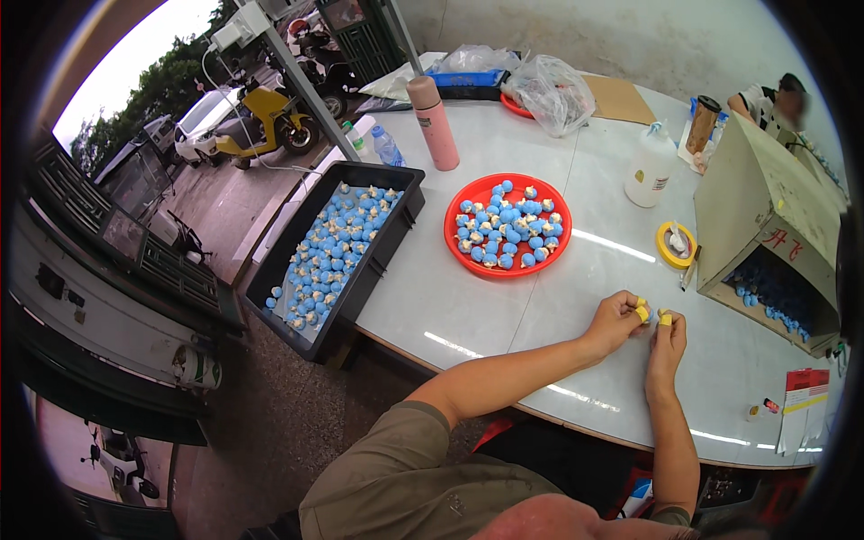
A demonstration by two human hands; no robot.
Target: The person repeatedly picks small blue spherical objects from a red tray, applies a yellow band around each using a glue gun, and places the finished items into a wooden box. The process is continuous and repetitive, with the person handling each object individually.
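While hands [616, 324] [666, 349] curl, round balls [507, 216] cluster.

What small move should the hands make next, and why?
Probably bring the right hand slightly toward the left hand to steady the small blue piece: it shows in the narrow gap between them, apparently at the left fingertips, while the hands look close but apart.
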